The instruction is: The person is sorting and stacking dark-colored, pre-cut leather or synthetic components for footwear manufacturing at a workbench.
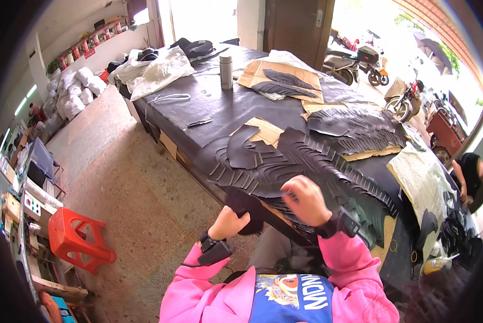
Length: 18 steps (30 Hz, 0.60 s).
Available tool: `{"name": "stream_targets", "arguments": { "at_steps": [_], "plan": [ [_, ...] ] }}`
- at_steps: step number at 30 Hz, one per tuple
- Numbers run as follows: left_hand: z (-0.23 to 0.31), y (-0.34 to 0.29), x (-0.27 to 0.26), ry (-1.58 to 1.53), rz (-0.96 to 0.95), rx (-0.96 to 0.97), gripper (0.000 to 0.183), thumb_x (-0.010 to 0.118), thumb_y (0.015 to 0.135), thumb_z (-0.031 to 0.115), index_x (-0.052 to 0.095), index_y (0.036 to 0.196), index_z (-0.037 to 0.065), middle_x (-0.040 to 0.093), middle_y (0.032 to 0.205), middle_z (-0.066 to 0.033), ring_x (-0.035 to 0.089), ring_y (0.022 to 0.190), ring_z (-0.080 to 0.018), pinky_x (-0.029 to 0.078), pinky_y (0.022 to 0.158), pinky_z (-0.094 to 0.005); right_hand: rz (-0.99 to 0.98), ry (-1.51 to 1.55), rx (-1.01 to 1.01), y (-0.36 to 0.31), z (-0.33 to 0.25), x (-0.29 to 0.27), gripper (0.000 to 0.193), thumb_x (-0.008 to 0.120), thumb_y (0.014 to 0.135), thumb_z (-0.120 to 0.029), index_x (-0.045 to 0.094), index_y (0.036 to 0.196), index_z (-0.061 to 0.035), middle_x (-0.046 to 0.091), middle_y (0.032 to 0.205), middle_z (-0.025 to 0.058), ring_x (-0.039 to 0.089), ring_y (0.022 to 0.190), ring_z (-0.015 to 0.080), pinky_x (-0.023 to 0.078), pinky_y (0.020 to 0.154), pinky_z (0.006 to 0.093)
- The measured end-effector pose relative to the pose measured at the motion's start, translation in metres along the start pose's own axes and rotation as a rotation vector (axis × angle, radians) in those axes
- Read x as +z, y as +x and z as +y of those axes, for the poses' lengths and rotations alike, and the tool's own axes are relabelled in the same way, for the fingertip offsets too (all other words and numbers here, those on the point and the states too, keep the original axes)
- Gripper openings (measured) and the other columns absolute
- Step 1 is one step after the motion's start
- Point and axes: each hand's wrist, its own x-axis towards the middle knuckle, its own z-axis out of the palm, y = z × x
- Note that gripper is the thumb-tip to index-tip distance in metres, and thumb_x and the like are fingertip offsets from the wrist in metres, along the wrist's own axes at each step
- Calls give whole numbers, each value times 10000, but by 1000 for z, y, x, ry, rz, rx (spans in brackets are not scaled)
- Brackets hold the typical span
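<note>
At the near edge of the table, my left hand is closed on a dark flat piece that hangs just off the edge. My right hand is raised over the table to its right, fingers curled and slightly blurred. Something small and dark shows between those fingers, too unclear to name. Beyond both hands spread overlapping rows of black cut pieces, leather-like and curved, fanned out over brown cardboard. Both wrists wear black straps with small boxes.
On the dark-covered table stand a grey flask, a black pen-like tool and a white cord. More fanned black pieces lie farther right. A red plastic stool stands left on the floor. Another person is at the right.
</note>
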Motion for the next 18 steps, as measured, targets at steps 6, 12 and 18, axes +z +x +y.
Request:
{"name": "stream_targets", "arguments": {
  "at_steps": [6,12,18],
  "plan": [
    [15,-29,23,-572,175,-654,205,557,828,67,605,993,-46,636,896,-41,573,803,-112,463,738,-283,-300,-106,-167,-19,-25,40,485,638,725,-167,480,1153,-3,484,1134,157,488,1046,300,404,905,364],
    [15,-43,25,-855,128,-609,316,549,867,77,496,1169,6,542,1129,-43,508,1016,-129,406,885,-289,-388,99,-35,-25,-28,46,518,630,743,-164,437,1200,-15,472,1156,179,474,1076,329,395,923,377],
    [23,-43,25,-863,125,-675,297,547,877,101,527,1150,-13,573,1086,-37,534,963,-116,428,841,-270,-309,154,-16,-24,-33,46,458,603,709,-101,473,1132,16,510,1003,166,525,923,326,443,812,369]
  ]
}}
